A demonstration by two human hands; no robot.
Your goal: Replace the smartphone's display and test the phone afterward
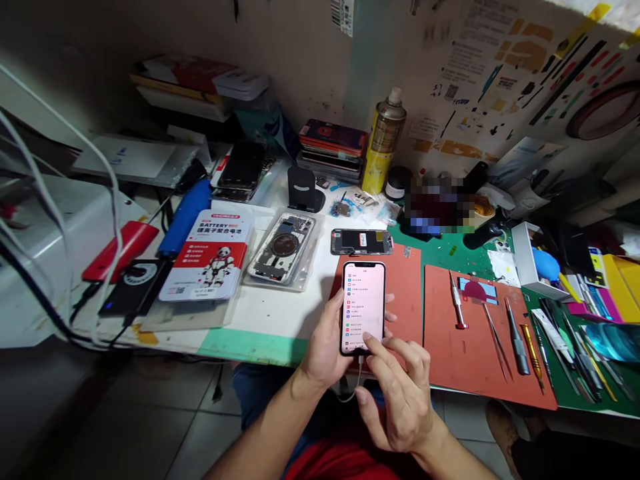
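A lit phone (pixel 364 303) showing a list menu is held upright in my left hand (pixel 325 343), whose fingers wrap behind it and show at its right edge. A white cable runs from its bottom edge. My right hand (pixel 400 387) is over the lower part of the phone, its fingers apart and a fingertip at the screen; it holds nothing. Just beyond the phone lies a detached screen part (pixel 362 242). To the left, an opened phone body (pixel 283 247) rests on a clear tray beside a battery box (pixel 207 257).
Tweezers (pixel 496 340) and screwdrivers (pixel 517 337) lie on the right-hand orange mat (pixel 440 360). A spray can (pixel 384 143), stacked phones (pixel 333 143) and a black stand (pixel 303 190) are at the back. Cables hang at the left. A foot shows below right.
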